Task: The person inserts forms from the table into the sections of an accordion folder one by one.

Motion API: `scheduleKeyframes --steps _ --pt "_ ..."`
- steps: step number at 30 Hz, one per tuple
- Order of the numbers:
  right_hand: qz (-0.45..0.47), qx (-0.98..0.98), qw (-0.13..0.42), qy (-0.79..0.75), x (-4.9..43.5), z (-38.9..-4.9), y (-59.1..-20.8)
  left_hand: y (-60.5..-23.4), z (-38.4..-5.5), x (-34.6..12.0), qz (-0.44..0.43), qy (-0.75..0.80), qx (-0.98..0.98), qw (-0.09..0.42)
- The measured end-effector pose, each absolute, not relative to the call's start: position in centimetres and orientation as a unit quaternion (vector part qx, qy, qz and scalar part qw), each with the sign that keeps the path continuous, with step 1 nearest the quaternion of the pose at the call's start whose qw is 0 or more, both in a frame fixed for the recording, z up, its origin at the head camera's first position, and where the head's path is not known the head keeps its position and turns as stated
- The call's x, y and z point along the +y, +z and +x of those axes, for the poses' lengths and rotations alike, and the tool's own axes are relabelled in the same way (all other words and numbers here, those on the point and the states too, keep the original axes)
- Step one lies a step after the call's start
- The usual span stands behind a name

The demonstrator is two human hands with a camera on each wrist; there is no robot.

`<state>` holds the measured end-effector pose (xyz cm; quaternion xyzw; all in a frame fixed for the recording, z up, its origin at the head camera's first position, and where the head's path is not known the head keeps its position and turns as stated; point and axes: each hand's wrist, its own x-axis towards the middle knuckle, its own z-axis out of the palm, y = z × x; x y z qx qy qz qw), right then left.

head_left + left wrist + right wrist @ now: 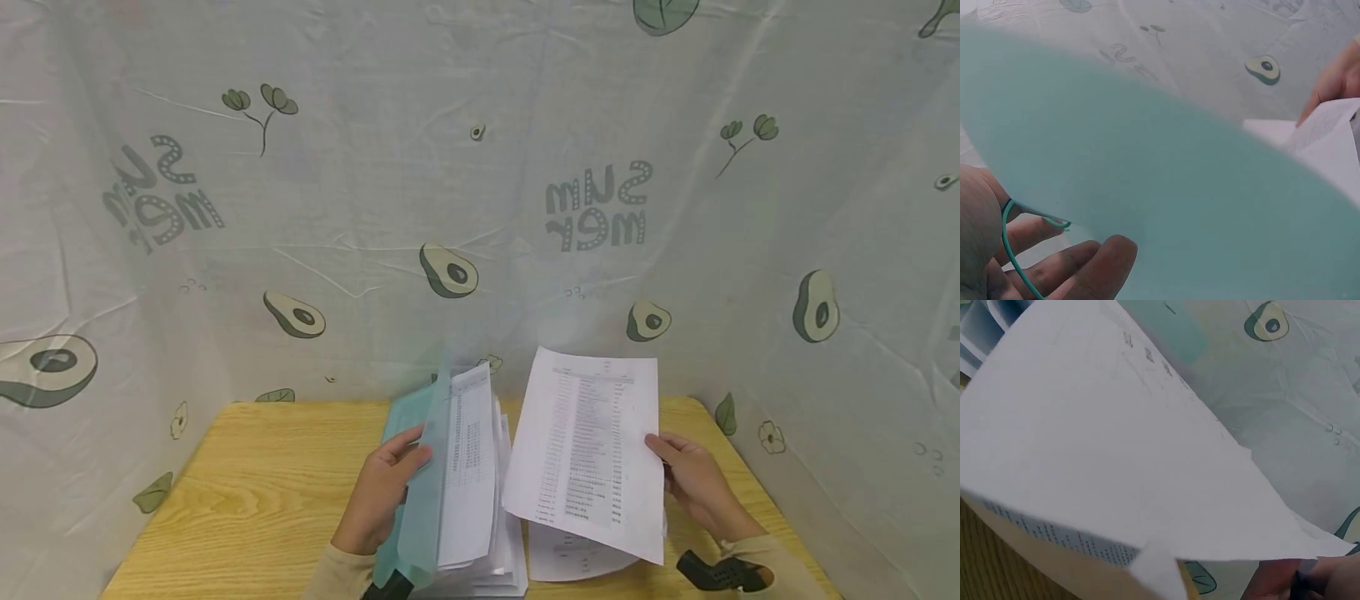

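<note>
A teal plastic folder stands spread on the table with a stack of printed papers inside it. My left hand grips its front cover, thumb against the outer face. In the left wrist view the teal cover fills most of the picture, and a green elastic cord loops by the fingers. To the right, my right hand pinches the right edge of a printed sheet, lifted and slightly tilted. The right wrist view shows the pale back of the paper, hiding most of that hand's fingers.
Below the raised sheet, another printed sheet lies beside the folder. The wooden table reaches out to the left. A whitish curtain with avocado prints encloses the back and sides. Black straps sit on both wrists.
</note>
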<state>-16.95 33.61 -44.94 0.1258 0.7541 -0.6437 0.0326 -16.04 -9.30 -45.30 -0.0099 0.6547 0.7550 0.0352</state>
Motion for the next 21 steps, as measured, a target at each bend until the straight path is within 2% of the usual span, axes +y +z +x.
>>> scheduleKeyframes --steps 13,21 --pt "0.118 0.724 0.106 -0.672 33.5 -17.0 -46.4 -45.4 -16.1 -9.4 -0.006 0.75 0.66 0.039" --pt "0.097 0.724 0.109 -0.674 32.7 -16.4 -46.6 -45.4 -16.0 -9.4 -0.008 0.754 0.656 0.041"
